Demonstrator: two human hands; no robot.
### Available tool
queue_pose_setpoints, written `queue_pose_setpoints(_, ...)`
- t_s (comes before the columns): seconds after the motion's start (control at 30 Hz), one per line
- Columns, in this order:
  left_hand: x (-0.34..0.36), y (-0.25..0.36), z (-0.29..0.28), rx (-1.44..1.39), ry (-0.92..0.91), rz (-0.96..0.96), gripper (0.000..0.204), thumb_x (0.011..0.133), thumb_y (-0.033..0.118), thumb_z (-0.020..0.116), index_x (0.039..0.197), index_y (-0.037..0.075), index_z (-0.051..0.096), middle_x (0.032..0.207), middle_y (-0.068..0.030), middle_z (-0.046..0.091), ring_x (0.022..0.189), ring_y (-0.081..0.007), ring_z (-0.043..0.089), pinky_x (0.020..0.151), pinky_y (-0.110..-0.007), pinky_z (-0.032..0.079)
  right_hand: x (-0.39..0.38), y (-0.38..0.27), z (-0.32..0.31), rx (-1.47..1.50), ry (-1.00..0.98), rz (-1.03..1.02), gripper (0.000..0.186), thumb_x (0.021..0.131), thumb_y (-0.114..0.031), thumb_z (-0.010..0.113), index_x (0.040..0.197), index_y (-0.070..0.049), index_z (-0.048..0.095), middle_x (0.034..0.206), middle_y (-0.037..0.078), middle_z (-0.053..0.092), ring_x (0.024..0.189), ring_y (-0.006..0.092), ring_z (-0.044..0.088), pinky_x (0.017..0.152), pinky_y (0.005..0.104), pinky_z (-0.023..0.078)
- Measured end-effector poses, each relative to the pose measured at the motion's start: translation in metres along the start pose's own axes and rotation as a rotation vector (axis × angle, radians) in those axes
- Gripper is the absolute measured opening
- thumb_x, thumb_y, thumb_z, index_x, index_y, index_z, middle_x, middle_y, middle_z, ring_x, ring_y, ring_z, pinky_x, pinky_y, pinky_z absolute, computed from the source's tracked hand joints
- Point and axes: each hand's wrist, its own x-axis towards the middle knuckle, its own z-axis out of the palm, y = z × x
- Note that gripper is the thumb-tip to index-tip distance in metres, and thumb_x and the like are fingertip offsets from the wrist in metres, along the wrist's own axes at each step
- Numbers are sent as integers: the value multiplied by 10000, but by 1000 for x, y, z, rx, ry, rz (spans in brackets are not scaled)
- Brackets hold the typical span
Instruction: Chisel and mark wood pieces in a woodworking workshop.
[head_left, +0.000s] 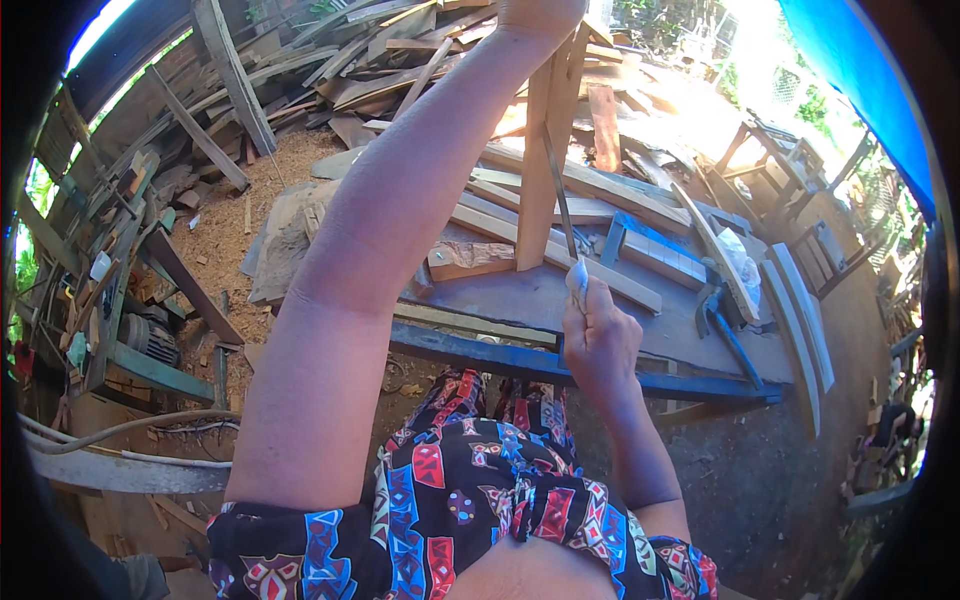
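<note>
One thin tool [562,205] within right fingers [598,302], jutting out beyond.

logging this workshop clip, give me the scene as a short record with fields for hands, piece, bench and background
left hand: raised at the picture's top edge, partly cut off; grip cannot be told
right hand: closed around the pale handle of a long, thin tool
piece: upright wooden board, beside the tool's shaft; contact unclear
bench: blue front edge, carrying loose planks and a blue-handled tool
background: heaped scrap wood, shavings, blue sheet at upper right
</note>
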Motion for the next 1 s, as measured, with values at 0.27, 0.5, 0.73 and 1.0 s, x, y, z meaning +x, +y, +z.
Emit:
queue_pose_setpoints(0.27,7,-12,-9,241,118,67,434,1008,340,465,790,-28,539,624,-125,491,588,-220,470,571,-402,384,40,-14,-3,-27,-104,-9,133,846,-127,563,897,-7,536,654,214,628,617,410,636,570,520,480)
queue_pose_setpoints(0.5,-14,25,32,-36,-16,35,392,1001,308,484,798,-23,532,620,-133,497,573,-235,474,552,-402,383,101,-3,7,-13,107,-31,202,899,-193,509,834,-6,546,667,239,625,645,422,636,609,521,480)
queue_pose_setpoints(0.73,4,-2,2,6,18,54,399,998,298,486,766,-23,527,599,-120,488,564,-223,453,541,-393,369,25,-11,-3,-26,-31,-9,142,880,-146,546,934,-15,545,674,207,633,635,391,639,563,500,474)
queue_pose_setpoints(1.0,5,-19,4,20,20,-3,384,1005,298,473,804,-21,549,649,-138,490,613,-226,467,569,-403,379,27,-6,-7,3,-66,-4,144,856,-121,569,945,-15,528,693,197,634,634,383,640,542,485,473)
